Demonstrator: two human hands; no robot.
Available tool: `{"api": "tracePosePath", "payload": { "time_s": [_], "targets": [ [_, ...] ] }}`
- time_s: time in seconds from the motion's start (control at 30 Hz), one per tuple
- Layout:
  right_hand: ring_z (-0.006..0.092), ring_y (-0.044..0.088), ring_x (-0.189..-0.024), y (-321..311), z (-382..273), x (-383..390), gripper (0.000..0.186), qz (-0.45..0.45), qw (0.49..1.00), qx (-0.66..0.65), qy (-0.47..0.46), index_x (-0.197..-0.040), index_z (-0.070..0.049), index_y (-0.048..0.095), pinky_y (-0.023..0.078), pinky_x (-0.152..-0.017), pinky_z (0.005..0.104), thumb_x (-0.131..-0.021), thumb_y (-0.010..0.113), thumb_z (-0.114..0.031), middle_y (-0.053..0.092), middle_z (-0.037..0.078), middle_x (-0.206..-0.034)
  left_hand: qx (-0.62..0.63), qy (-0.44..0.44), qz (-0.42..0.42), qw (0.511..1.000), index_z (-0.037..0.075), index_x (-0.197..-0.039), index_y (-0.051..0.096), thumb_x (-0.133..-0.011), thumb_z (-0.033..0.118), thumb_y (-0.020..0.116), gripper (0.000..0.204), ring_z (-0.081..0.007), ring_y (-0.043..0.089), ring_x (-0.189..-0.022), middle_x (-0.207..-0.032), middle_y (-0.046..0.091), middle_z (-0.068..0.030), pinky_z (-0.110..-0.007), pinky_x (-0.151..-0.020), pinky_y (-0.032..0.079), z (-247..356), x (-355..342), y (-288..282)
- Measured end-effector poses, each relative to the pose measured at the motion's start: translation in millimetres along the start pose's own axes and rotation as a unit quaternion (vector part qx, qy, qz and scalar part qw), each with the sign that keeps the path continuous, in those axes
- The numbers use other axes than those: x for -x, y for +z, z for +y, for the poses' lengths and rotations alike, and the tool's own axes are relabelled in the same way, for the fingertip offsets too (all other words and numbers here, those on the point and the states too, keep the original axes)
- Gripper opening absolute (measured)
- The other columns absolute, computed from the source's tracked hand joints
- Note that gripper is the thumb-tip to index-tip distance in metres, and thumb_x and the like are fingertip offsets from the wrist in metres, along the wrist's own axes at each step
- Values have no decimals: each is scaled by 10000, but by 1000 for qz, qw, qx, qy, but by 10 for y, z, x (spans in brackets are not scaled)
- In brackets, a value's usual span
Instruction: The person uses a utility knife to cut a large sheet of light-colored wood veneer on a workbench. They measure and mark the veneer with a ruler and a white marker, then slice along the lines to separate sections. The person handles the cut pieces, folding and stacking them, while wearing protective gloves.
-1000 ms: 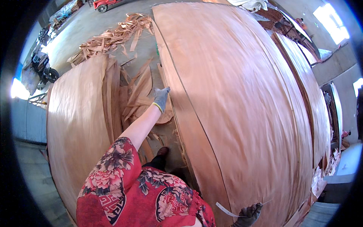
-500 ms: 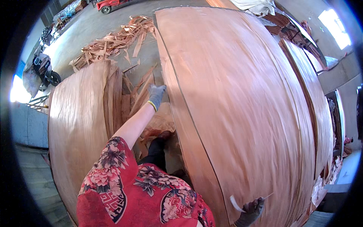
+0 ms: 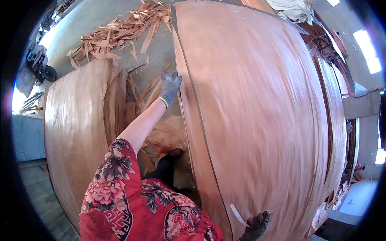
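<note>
My left hand (image 3: 171,86), in a grey glove with a yellow cuff, reaches forward to the left edge of a large stack of reddish-brown wood veneer (image 3: 257,104). Its fingers are bent at that edge and seem to grip the top sheet, though the fingertips are partly hidden. At the lower right, my right hand (image 3: 256,225), in a dark glove, is closed low over the veneer. A thin, curved white strip (image 3: 238,215) sticks out of it on one side, and a fine tip shows on the other. A dark narrow line (image 3: 204,136) runs lengthwise near the stack's left edge.
Another veneer stack (image 3: 76,108) stands on my left, with scraps (image 3: 167,132) on the floor between the stacks. A heap of torn veneer strips (image 3: 116,34) lies farther ahead. More stacked sheets (image 3: 331,116) stand at right. A motorbike (image 3: 38,66) is parked far left.
My left hand has come up to the veneer stack's edge, its fingers now there. My right hand stays low over the sheet with the white strip. The view has shifted slightly.
</note>
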State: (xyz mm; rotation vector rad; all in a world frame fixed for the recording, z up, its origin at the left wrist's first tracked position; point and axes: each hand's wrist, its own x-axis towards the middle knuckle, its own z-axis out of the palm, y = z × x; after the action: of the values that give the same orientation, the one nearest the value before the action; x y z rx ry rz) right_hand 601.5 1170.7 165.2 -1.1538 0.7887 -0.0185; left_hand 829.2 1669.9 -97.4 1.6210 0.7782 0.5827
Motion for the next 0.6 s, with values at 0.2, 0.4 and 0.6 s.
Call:
{"api": "tracePosePath", "payload": {
  "time_s": [0.2, 0.4, 0.6],
  "targets": [
    [61, 258, -354, 420, -19, -136, 237, 56, 998, 30, 11, -930, -86, 589, 218, -364, 227, -946, 449, -276, 391, -40, -553, -181, 5, -54, 982, -88, -1360, 209, -836, 328, 573, 761, -358, 15, -1372, -1467, 40, -251, -328, -1099, 136, 295, 175, -46],
    [37, 266, -366, 303, 119, -429, 216, -118, 991, -59, -2, -916, -75, 589, 183, -352, 215, -936, 459, -246, 442, -30, -584, -269, 37, -65, 960, -80, -1346, 276, -839, 361, 552, 727, -379, -17, -1367, -1459, 24, -274, -348, -1106, 116, 418, 275, 2],
    [36, 286, -370, 163, 139, -553, 212, -167, 984, -52, 16, -923, -80, 588, 199, -353, 213, -940, 449, -239, 439, -41, -577, -294, 65, -37, 953, -89, -1349, 255, -825, 369, 566, 762, -408, 15, -1359, -1452, 64, -281, -382, -1109, 99, 368, 277, 106]
  ]
}}
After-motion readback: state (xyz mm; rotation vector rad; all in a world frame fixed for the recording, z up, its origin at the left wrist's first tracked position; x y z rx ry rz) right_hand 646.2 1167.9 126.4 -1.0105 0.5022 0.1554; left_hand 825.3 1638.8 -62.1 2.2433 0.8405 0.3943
